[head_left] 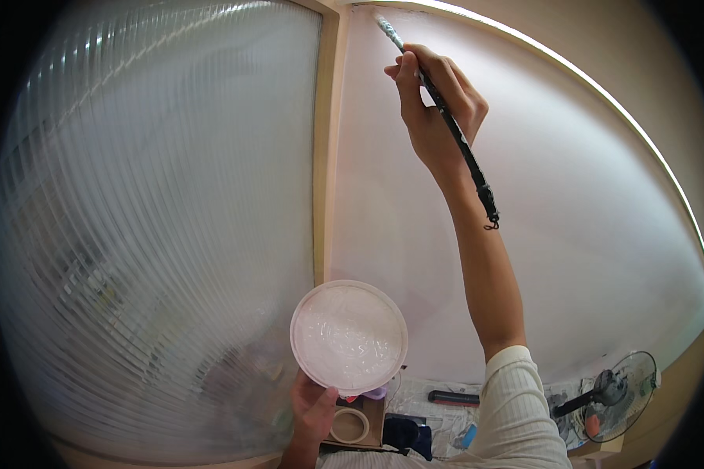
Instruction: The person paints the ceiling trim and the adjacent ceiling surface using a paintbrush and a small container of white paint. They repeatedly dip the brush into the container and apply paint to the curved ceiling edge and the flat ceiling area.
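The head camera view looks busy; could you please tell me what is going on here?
A person is painting a pale wall beside a ribbed frosted glass panel. The right hand is raised high, holding a long dark-handled brush with its bristle tip at the wall's top corner by the wooden frame. The left hand holds up a round white dish of white paint. Below, a standing fan and a tape roll are visible.

Right hand (434, 109) raised, fingers closed round a long dark paintbrush (446, 125), bristle tip touching the white wall (587, 219) near its top corner beside the ribbed glass panel (156, 219); left hand (314, 410) low, gripping a round white paint-filled bowl (349, 336); a fan (622, 395) below right.
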`<state>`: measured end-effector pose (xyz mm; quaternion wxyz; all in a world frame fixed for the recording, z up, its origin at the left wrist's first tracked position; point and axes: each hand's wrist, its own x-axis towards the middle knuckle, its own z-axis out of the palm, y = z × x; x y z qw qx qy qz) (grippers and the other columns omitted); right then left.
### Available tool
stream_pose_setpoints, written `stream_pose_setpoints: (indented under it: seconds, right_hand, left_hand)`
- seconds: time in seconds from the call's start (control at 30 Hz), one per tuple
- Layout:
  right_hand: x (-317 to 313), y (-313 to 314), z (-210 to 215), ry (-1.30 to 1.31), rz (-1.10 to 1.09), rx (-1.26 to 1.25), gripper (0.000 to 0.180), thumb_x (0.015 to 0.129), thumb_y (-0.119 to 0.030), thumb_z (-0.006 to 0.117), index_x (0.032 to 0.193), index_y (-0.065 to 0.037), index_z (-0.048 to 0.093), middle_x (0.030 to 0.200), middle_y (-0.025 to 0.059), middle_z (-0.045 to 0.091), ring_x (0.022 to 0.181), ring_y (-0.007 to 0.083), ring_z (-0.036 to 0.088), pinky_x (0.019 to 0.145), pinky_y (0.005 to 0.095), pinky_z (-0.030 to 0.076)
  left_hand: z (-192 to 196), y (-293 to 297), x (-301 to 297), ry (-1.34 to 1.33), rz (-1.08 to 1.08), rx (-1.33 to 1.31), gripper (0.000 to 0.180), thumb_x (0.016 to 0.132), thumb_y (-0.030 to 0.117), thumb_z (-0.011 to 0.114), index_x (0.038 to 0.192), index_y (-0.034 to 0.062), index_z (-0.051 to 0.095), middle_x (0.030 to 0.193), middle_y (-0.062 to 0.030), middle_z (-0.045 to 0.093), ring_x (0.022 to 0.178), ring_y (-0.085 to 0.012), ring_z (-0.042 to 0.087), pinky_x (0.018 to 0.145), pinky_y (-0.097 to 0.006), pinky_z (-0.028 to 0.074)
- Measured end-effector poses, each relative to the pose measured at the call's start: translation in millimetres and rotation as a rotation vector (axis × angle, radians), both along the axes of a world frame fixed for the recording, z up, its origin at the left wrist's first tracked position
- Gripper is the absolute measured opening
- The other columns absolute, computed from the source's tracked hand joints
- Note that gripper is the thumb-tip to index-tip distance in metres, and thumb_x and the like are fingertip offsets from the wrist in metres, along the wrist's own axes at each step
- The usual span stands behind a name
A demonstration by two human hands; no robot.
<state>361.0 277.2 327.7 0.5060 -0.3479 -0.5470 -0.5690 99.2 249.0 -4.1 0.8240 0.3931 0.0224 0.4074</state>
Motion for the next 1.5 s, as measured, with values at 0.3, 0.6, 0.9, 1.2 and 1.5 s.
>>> stream_pose_setpoints:
  seconds: [0.3, 0.6, 0.9, 1.2, 1.5]
  right_hand:
    - [15.4, -3.7, 4.2, -0.033, 0.033, 0.101, 0.009, 0.095, -0.011, 0.068, 0.097, -0.002, 0.069, 0.076, 0.0078, 0.071, 0.069, 0.0148, 0.073, 0.057, 0.0243, 0.056]
    - [13.2, -16.4, -7.7, -0.018, 0.018, 0.126, 0.009, 0.094, -0.01, 0.069, 0.096, -0.002, 0.069, 0.075, 0.0076, 0.071, 0.069, 0.0142, 0.073, 0.057, 0.023, 0.055]
    - [12.2, -7.5, -1.2, -0.003, 0.021, 0.118, 0.008, 0.094, -0.011, 0.069, 0.095, -0.003, 0.069, 0.076, 0.0064, 0.072, 0.07, 0.0147, 0.074, 0.058, 0.0237, 0.056]
    - [11.0, -20.0, -14.5, 0.031, 0.039, 0.151, 0.007, 0.093, -0.009, 0.069, 0.097, -0.002, 0.07, 0.077, 0.0068, 0.072, 0.072, 0.0145, 0.074, 0.061, 0.0229, 0.057]
    - [16.8, -14.5, -7.5, 0.051, 0.025, 0.172, 0.008, 0.094, -0.011, 0.069, 0.095, -0.002, 0.069, 0.077, 0.0073, 0.072, 0.072, 0.0154, 0.074, 0.061, 0.0241, 0.057]
  left_hand:
    - [12.7, -1.6, -2.7, -0.006, -0.038, -0.006, 0.063, 0.088, 0.004, 0.066, 0.144, -0.0052, 0.037, 0.14, -0.0205, 0.051, 0.128, -0.0306, 0.054, 0.107, -0.045, 0.047]
    - [6.8, -2.1, -3.0, 0.01, -0.035, -0.035, 0.063, 0.088, 0.002, 0.065, 0.144, -0.0049, 0.036, 0.14, -0.02, 0.051, 0.129, -0.0301, 0.053, 0.107, -0.044, 0.046]
    - [9.2, -0.5, -3.2, -0.009, -0.065, -0.007, 0.063, 0.088, 0.001, 0.064, 0.144, -0.0043, 0.036, 0.141, -0.02, 0.05, 0.129, -0.0301, 0.053, 0.108, -0.045, 0.046]
    - [-2.0, -0.3, -1.5, 0.003, -0.007, -0.008, 0.063, 0.088, 0.001, 0.063, 0.145, -0.0042, 0.035, 0.14, -0.0199, 0.05, 0.128, -0.0303, 0.054, 0.107, -0.045, 0.046]
    - [0.4, -1.9, -1.5, -0.016, -0.008, -0.019, 0.062, 0.088, 0.0, 0.063, 0.144, -0.004, 0.036, 0.14, -0.0196, 0.05, 0.129, -0.0298, 0.053, 0.108, -0.044, 0.046]
